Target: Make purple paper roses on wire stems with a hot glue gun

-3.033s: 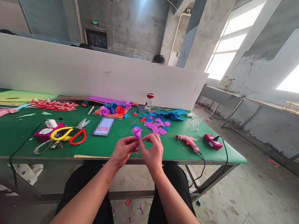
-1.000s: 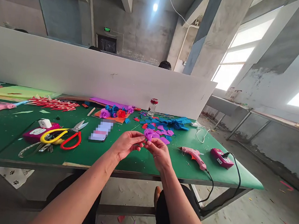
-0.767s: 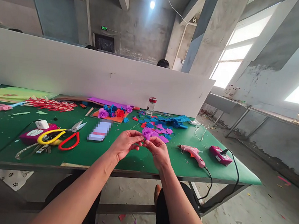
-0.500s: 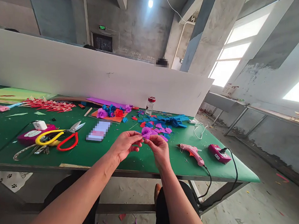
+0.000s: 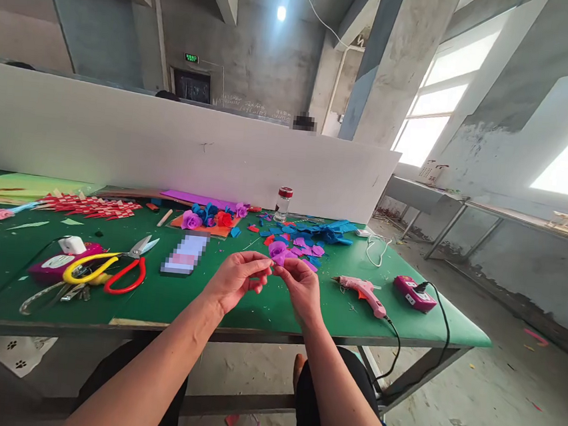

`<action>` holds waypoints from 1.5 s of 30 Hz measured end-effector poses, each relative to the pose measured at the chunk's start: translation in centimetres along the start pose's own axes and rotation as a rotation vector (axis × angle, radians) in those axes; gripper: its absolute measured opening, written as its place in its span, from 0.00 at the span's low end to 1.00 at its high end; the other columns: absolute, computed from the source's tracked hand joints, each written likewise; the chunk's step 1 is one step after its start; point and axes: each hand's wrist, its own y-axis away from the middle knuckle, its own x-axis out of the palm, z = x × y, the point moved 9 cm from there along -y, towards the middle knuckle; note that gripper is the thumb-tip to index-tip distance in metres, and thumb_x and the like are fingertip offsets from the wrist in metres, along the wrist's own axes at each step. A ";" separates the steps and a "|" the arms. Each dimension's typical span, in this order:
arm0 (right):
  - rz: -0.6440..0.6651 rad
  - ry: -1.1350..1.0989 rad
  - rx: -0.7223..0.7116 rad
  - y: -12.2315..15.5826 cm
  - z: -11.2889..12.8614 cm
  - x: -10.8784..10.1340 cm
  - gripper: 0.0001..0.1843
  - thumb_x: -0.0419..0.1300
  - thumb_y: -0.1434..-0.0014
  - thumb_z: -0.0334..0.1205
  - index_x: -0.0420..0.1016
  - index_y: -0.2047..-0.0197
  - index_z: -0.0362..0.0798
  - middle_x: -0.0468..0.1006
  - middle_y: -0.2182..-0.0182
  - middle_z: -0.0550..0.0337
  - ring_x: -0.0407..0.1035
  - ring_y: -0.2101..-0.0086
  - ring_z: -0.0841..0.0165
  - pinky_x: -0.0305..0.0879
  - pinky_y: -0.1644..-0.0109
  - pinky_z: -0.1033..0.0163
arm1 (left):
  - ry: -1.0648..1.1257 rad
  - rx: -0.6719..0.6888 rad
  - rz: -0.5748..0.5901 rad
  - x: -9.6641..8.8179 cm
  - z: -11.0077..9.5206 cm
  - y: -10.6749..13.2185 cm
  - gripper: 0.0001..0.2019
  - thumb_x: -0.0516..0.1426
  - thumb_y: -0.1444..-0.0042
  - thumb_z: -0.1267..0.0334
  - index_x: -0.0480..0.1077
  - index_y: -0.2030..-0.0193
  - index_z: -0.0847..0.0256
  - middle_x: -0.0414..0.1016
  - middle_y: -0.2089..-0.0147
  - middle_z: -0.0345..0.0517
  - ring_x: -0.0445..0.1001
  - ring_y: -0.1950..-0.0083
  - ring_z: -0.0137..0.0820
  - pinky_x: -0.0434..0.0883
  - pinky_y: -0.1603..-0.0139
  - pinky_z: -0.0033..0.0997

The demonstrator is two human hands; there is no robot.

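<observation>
A purple paper flower (image 5: 277, 251) is pinched between my two hands, above the front middle of the green table. My left hand (image 5: 240, 278) holds it from the left with thumb and forefinger, the other fingers curled. From the other side my right hand (image 5: 299, 288) grips its base, fingertips close to those of the left. The tips partly cover the flower's underside. Just behind it lie loose purple petals (image 5: 305, 246) and blue paper pieces (image 5: 330, 232). A pink glue gun (image 5: 364, 293) rests right of my right hand.
Red-and-yellow scissors (image 5: 131, 262), a phone (image 5: 184, 253) and a purple power socket (image 5: 414, 294) with a cord lie on the table (image 5: 249, 310). Finished paper flowers (image 5: 208, 216) and a red-capped jar (image 5: 283, 204) stand before a white board (image 5: 180, 143).
The camera view has shifted slightly. Both hands stay together at the purple flower, with only a slight shift of the fingers.
</observation>
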 end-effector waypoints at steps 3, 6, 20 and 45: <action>0.057 -0.037 0.018 0.0 0.0 0.2 0.10 0.70 0.52 0.45 0.80 0.65 0.53 0.81 0.68 0.61 0.74 0.65 0.64 0.67 0.55 0.58 | -0.121 0.132 -0.105 -1.5 -2.0 0.3 0.10 0.64 0.53 0.58 0.74 0.69 0.63 0.73 0.73 0.42 0.68 0.74 0.26 0.63 0.76 0.26; 0.117 -0.043 -0.031 0.1 0.7 0.6 0.11 0.70 0.51 0.47 0.81 0.64 0.54 0.81 0.62 0.59 0.73 0.57 0.61 0.65 0.48 0.56 | -0.356 0.209 -0.132 -1.9 -3.3 0.6 0.09 0.64 0.53 0.60 0.76 0.67 0.62 0.74 0.72 0.43 0.70 0.70 0.29 0.65 0.71 0.27; 0.269 -0.136 -0.002 0.9 0.5 3.2 0.22 0.70 0.52 0.48 0.78 0.52 0.57 0.72 0.45 0.55 0.69 0.50 0.57 0.71 0.56 0.57 | -0.314 0.278 -0.055 0.6 -1.5 2.1 0.12 0.64 0.50 0.56 0.68 0.64 0.56 0.78 0.71 0.41 0.74 0.71 0.32 0.71 0.65 0.32; -0.120 -0.003 -0.020 0.1 1.9 -0.1 0.17 0.65 0.49 0.52 0.73 0.79 0.48 0.71 0.80 0.65 0.62 0.75 0.71 0.57 0.68 0.65 | -0.771 0.588 -0.261 -2.2 -4.1 2.2 0.07 0.59 0.45 0.57 0.75 0.70 0.54 0.74 0.67 0.44 0.71 0.67 0.32 0.68 0.62 0.28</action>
